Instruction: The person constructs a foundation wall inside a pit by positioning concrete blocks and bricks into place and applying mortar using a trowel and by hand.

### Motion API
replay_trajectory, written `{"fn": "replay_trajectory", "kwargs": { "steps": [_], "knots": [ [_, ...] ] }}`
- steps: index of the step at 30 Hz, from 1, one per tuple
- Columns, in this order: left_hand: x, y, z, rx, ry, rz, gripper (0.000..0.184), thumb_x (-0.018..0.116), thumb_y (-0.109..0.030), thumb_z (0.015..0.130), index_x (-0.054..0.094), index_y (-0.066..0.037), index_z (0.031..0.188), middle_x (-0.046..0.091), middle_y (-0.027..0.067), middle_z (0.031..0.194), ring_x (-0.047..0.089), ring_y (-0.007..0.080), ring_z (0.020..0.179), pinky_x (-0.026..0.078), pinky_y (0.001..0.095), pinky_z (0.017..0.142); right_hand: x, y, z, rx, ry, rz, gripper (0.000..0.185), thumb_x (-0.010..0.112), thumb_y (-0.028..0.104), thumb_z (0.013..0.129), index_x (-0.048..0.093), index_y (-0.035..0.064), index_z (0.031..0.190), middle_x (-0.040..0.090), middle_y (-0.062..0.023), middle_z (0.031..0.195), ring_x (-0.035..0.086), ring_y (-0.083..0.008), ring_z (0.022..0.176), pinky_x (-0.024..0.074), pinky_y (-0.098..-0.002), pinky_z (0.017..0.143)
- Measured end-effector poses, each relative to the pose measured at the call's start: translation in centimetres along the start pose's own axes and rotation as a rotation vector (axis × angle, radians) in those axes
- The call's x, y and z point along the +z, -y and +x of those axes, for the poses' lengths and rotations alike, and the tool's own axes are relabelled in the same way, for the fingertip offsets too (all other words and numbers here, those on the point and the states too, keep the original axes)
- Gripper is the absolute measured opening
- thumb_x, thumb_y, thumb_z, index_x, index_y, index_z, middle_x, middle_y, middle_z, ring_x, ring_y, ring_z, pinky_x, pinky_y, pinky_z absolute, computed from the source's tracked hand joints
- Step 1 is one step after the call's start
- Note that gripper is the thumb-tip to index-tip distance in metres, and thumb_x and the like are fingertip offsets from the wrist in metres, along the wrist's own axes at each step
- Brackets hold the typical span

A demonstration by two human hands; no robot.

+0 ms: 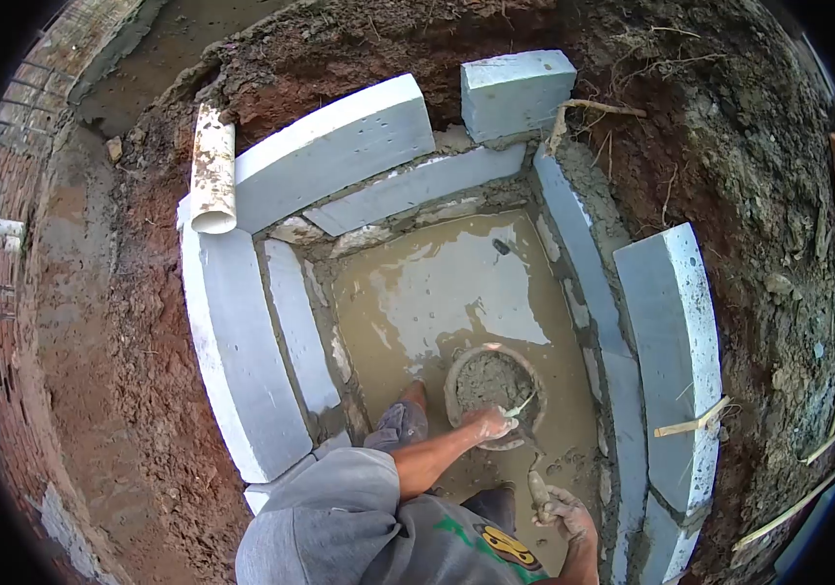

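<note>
A round bucket (452,390) of wet grey mortar (495,378) stands in the muddy water of the pit. My left hand (487,424) is closed at its near rim, with a pale, thin strip that looks like the bucket's handle (524,404) at the fingers. Lower right, my right hand (565,513) is wrapped around the mortar-smeared handle of a trowel (538,487). The trowel points up towards the bucket; its blade is hard to make out against the mud.
Pale block walls (242,341) enclose the pit, with loose-looking blocks (518,95) along the top. A muddy white pipe (213,180) lies over the left corner. Wooden sticks (692,417) and rough soil (758,244) are on the right. Brown water (378,283) covers the floor.
</note>
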State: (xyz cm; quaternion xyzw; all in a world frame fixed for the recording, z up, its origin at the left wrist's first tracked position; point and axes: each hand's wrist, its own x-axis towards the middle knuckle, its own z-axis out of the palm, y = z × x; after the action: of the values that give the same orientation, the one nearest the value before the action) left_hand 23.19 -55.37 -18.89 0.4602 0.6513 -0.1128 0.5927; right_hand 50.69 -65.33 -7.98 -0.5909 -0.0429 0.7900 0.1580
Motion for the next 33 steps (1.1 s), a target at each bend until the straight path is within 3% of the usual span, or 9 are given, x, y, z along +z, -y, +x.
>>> {"fn": "replay_trajectory", "kwargs": {
  "steps": [4,10,16,17,22,24,26,29,33],
  "knots": [
    [-8.2,-1.6,0.9,-0.076,-0.078,-0.116,0.057,0.05,-0.054,0.083,0.061,-0.011,0.119,0.058,0.0149,0.123,0.054,0.0343,0.115,0.042,0.0465,0.094,4.3,-0.3,3.7,0.003,0.16,0.03,0.051,0.055,-0.004,0.069,0.047,-0.0047,0.119,0.06,-0.0197,0.1,0.064,-0.0339,0.083,0.0557,-0.0467,0.075],
    [-12.4,0.2,7.9,-0.057,-0.266,-0.125,0.067,0.041,-0.06,0.087,0.058,-0.004,0.12,0.059,0.019,0.12,0.054,0.0391,0.113,0.042,0.0473,0.093,7.9,0.0,9.5,0.064,-0.008,-0.008,0.055,0.043,-0.004,0.064,0.049,-0.004,0.118,0.059,-0.0164,0.09,0.062,-0.0268,0.065,0.0556,-0.0369,0.057],
    [-17.2,2.7,15.5,-0.123,-0.369,-0.28,0.07,0.038,-0.061,0.088,0.06,0.0,0.114,0.058,0.0266,0.114,0.053,0.043,0.111,0.042,0.0489,0.092,8.1,-0.2,12.5,-0.004,-0.079,-0.173,0.049,0.045,-0.003,0.062,0.053,-0.0047,0.111,0.06,-0.0127,0.085,0.061,-0.0235,0.061,0.0532,-0.0323,0.055],
    [-17.9,3.7,17.1,-0.15,-0.349,-0.258,0.069,0.037,-0.061,0.088,0.059,-0.002,0.118,0.057,0.0246,0.119,0.052,0.0415,0.114,0.041,0.0487,0.094,7.2,-0.8,13.2,-0.05,-0.112,-0.225,0.037,0.052,0.003,0.072,0.055,-0.0033,0.108,0.06,-0.0095,0.078,0.059,-0.0193,0.057,0.0497,-0.0304,0.051],
    [-17.4,10.2,23.5,-0.045,-0.336,-0.367,0.066,0.044,-0.058,0.088,0.063,0.003,0.104,0.063,0.025,0.105,0.062,0.0405,0.096,0.049,0.0465,0.08,8.3,0.9,17.6,-0.266,-0.424,-0.947,0.033,0.066,0.031,0.084,0.055,0.0026,0.098,0.055,-0.0042,0.064,0.051,-0.0108,0.052,0.0403,-0.0272,0.043],
    [-18.5,9.5,20.6,-0.084,-0.3,-0.613,0.06,0.05,-0.055,0.087,0.063,0.002,0.1,0.065,0.0184,0.093,0.065,0.0316,0.081,0.052,0.0417,0.067,9.6,3.5,19.0,-0.263,-0.396,-0.863,0.031,0.067,0.03,0.084,0.053,0.0043,0.094,0.052,-0.0023,0.062,0.049,-0.0091,0.051,0.0397,-0.0261,0.043],
    [-18.9,10.3,19.6,-0.082,-0.291,-0.809,0.05,0.056,-0.05,0.086,0.062,-0.002,0.097,0.064,0.0104,0.081,0.065,0.0226,0.066,0.05,0.0352,0.054,11.7,6.6,19.5,-0.13,-0.4,-0.825,0.044,0.071,0.034,0.077,0.057,0.0026,0.103,0.061,-0.011,0.079,0.049,-0.016,0.071,0.0442,-0.0333,0.065],
    [-18.9,13.3,20.0,-0.008,-0.296,-0.999,0.033,0.063,-0.039,0.086,0.058,-0.008,0.096,0.06,0.0019,0.068,0.06,0.0133,0.05,0.042,0.0258,0.04,14.1,9.0,20.9,-0.265,-0.326,-0.74,0.043,0.069,0.035,0.077,0.056,0.0028,0.103,0.065,-0.0147,0.084,0.058,-0.0223,0.075,0.0464,-0.0372,0.07],
    [-18.6,14.8,19.5,-0.009,-0.329,-1.028,0.032,0.064,-0.036,0.087,0.058,-0.009,0.102,0.062,0.0036,0.072,0.062,0.014,0.053,0.044,0.0249,0.041,15.0,11.0,24.5,-0.154,-0.344,-1.556,0.049,0.061,0.037,0.078,0.053,0.0038,0.114,0.066,-0.019,0.1,0.063,-0.0352,0.095,0.0506,-0.0434,0.079]
  ]
}}
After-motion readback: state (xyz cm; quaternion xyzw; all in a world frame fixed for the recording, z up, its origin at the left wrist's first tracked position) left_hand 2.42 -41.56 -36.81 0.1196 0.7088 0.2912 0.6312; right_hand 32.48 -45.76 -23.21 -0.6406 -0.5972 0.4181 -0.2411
